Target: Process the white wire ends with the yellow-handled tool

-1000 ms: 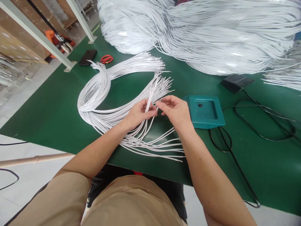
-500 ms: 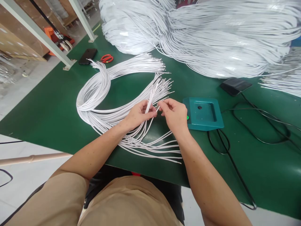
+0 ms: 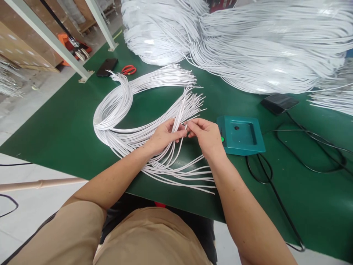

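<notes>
Little has moved since the earlier frames. Both hands keep the same pinch, the view has shifted slightly right and down, and the right hand has cleared the green lamp it covered one second ago.

Left hand (image 3: 163, 138): closed around a small group of white wires (image 3: 176, 117), which run up out of the fist toward 1 o'clock.

Right hand (image 3: 208, 137): thumb and forefinger are pinched narrow on a single wire tip (image 3: 185, 128), touching the left fingertips.

Location of the work: the looped wire bundle (image 3: 110, 112) lies on the green table (image 3: 55, 129), curving from 10 o'clock round to the hands.

Progress, judged from the layout: a thin fan of loose wires (image 3: 190, 176) lies at 6 o'clock near the table edge. Most of the bundle is in the loop, so the larger part appears unhandled.

Surroundings:
- The teal box (image 3: 242, 138), with its green lamp (image 3: 222, 139) lit, stands just beside the right hand at 3 o'clock.
- Large wire heaps (image 3: 261, 48) fill 12 to 2 o'clock.
- Red scissors (image 3: 129, 69) and a black phone (image 3: 106, 67) lie at 11 o'clock.
</notes>
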A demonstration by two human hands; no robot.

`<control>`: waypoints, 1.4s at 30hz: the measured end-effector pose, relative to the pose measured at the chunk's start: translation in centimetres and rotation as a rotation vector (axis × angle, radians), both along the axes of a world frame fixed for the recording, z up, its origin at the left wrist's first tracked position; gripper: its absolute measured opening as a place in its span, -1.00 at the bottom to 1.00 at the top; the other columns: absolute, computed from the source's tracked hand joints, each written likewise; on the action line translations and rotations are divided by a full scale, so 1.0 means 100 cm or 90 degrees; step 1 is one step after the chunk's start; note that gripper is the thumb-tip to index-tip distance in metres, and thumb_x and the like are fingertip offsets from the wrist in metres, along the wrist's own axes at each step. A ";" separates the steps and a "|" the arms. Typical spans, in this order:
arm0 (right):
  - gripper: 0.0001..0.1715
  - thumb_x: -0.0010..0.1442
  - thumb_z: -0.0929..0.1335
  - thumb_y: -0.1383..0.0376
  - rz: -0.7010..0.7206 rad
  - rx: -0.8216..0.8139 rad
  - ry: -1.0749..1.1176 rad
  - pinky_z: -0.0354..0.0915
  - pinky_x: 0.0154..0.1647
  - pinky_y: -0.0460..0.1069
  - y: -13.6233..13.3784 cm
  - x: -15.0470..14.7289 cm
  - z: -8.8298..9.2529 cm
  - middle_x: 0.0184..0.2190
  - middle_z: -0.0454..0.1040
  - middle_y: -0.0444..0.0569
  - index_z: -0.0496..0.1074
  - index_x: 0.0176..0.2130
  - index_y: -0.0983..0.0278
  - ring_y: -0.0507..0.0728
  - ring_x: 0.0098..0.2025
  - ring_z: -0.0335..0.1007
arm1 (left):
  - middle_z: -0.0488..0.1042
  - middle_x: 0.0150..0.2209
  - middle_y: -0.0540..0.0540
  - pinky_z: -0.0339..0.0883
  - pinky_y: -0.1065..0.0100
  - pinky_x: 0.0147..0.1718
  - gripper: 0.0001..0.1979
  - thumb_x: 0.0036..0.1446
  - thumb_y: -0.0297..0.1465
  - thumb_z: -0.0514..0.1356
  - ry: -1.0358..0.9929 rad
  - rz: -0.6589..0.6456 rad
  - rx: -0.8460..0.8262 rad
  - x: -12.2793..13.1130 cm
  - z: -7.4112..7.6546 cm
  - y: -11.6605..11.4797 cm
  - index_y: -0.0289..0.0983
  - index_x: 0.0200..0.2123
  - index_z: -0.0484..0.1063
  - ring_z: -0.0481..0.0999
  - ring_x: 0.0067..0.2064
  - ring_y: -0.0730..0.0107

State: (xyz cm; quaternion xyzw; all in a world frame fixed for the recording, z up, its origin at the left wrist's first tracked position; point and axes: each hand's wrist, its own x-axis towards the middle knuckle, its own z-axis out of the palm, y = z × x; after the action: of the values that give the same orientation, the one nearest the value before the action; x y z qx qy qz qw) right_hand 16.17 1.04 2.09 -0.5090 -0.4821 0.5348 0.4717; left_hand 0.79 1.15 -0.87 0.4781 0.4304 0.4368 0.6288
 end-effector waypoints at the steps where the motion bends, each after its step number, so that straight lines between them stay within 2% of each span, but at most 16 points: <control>1: -0.83 0.02 0.41 0.23 0.018 -0.024 0.036 0.25 -0.42 -0.09 0.000 -0.001 0.001 -0.57 0.39 -0.17 0.46 -0.49 0.29 -0.03 -0.51 0.24 | 0.45 -0.37 0.03 0.24 0.53 -0.48 -0.65 -0.08 -0.30 0.42 -0.011 0.006 0.002 0.000 0.001 0.000 -0.32 -0.29 0.39 0.43 -0.40 0.59; 4: -0.81 -0.02 0.43 0.24 0.063 -0.102 0.141 0.20 -0.46 -0.10 -0.001 -0.002 0.003 -0.63 0.26 -0.22 0.41 -0.53 0.28 -0.04 -0.54 0.18 | 0.46 -0.40 0.04 0.21 0.53 -0.52 -0.64 -0.08 -0.32 0.43 -0.016 0.017 0.021 0.000 0.002 0.000 -0.31 -0.31 0.34 0.46 -0.42 0.59; 8: -0.59 0.00 0.47 0.10 0.062 -0.115 0.158 0.19 -0.47 -0.09 0.000 -0.001 0.003 -0.63 0.19 -0.21 0.29 -0.60 0.25 -0.02 -0.52 0.19 | 0.51 -0.39 0.01 0.23 0.52 -0.51 -0.63 -0.02 -0.30 0.40 0.002 -0.001 0.047 -0.001 0.003 -0.001 -0.29 -0.31 0.26 0.53 -0.40 0.52; 11: -0.48 -0.04 0.48 -0.10 0.052 -0.101 0.159 0.16 -0.51 -0.07 0.002 -0.001 0.001 -0.63 0.14 -0.23 0.34 -0.56 0.25 -0.02 -0.55 0.16 | 0.54 -0.39 0.00 0.31 0.47 -0.43 -0.63 0.01 -0.30 0.38 0.013 -0.030 0.056 0.001 0.005 -0.004 -0.28 -0.23 0.27 0.56 -0.38 0.48; 13: -0.47 -0.08 0.51 -0.12 0.060 -0.111 0.168 0.15 -0.53 -0.07 0.003 -0.001 0.000 -0.64 0.11 -0.24 0.38 -0.54 0.26 -0.03 -0.57 0.12 | 0.54 -0.39 0.00 0.36 0.44 -0.38 -0.64 0.02 -0.32 0.37 0.020 -0.038 0.064 0.002 0.006 -0.006 -0.29 -0.23 0.27 0.56 -0.37 0.47; 18: -0.45 -0.12 0.55 -0.05 0.111 -0.161 0.223 0.21 -0.46 -0.07 0.002 0.002 -0.003 -0.61 0.24 -0.18 0.31 -0.60 0.27 -0.02 -0.52 0.20 | 0.54 -0.35 -0.02 0.35 0.46 -0.43 -0.70 0.06 -0.31 0.34 0.059 -0.019 0.102 0.001 0.004 -0.007 -0.28 -0.29 0.27 0.54 -0.37 0.49; 21: -0.52 -0.13 0.56 -0.01 0.120 -0.178 0.244 0.25 -0.41 -0.08 0.002 0.004 -0.003 -0.55 0.32 -0.16 0.41 -0.51 0.29 -0.02 -0.47 0.24 | 0.52 -0.34 0.00 0.33 0.49 -0.46 -0.68 0.04 -0.29 0.36 0.074 0.022 0.105 -0.001 0.003 -0.005 -0.27 -0.29 0.27 0.51 -0.39 0.51; 24: -0.58 -0.11 0.55 0.04 0.092 -0.170 0.235 0.29 -0.37 -0.08 0.002 0.004 -0.002 -0.51 0.38 -0.15 0.48 -0.43 0.31 -0.04 -0.47 0.22 | 0.50 -0.34 0.02 0.33 0.50 -0.45 -0.65 0.00 -0.28 0.38 0.068 0.040 0.109 -0.002 0.002 -0.004 -0.27 -0.28 0.28 0.48 -0.39 0.54; 27: -0.61 -0.08 0.53 0.04 0.045 -0.123 0.178 0.35 -0.32 -0.06 -0.001 0.002 0.001 -0.49 0.43 -0.12 0.53 -0.42 0.31 -0.03 -0.46 0.26 | 0.46 -0.36 0.04 0.31 0.52 -0.46 -0.63 0.00 -0.27 0.38 0.057 0.041 0.112 -0.002 0.002 -0.003 -0.25 -0.23 0.30 0.45 -0.40 0.55; 32: -0.78 0.01 0.46 0.19 -0.014 0.006 -0.029 0.36 -0.28 -0.02 -0.003 -0.002 0.001 -0.47 0.52 -0.10 0.57 -0.36 0.30 0.03 -0.43 0.36 | 0.37 -0.41 0.04 0.28 0.51 -0.48 -0.51 0.09 -0.26 0.33 0.043 -0.018 0.114 -0.004 0.000 -0.003 -0.21 0.08 0.36 0.40 -0.40 0.55; 39: -0.82 0.13 0.32 0.25 0.016 0.065 -0.198 0.29 -0.28 -0.01 0.000 -0.001 -0.009 -0.49 0.49 -0.11 0.46 -0.45 0.26 0.07 -0.42 0.36 | 0.37 -0.38 0.02 0.23 0.54 -0.49 -0.54 0.01 -0.25 0.38 -0.041 -0.044 0.009 -0.004 0.001 -0.002 -0.21 0.00 0.46 0.40 -0.37 0.55; 42: -0.79 0.17 0.27 0.30 0.003 0.175 -0.360 0.23 -0.24 0.00 -0.001 -0.001 -0.007 -0.46 0.46 -0.07 0.36 -0.49 0.24 0.09 -0.37 0.33 | 0.36 -0.40 0.03 0.23 0.54 -0.50 -0.54 -0.01 -0.27 0.40 -0.048 -0.034 0.007 -0.005 0.001 -0.001 -0.22 -0.02 0.45 0.40 -0.38 0.56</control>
State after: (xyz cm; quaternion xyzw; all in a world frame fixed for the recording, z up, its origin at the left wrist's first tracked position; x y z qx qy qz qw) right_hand 16.05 0.91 1.41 -0.5680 -0.6630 0.3028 0.3823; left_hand 0.28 1.10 -0.81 0.4759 0.3912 0.4402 0.6532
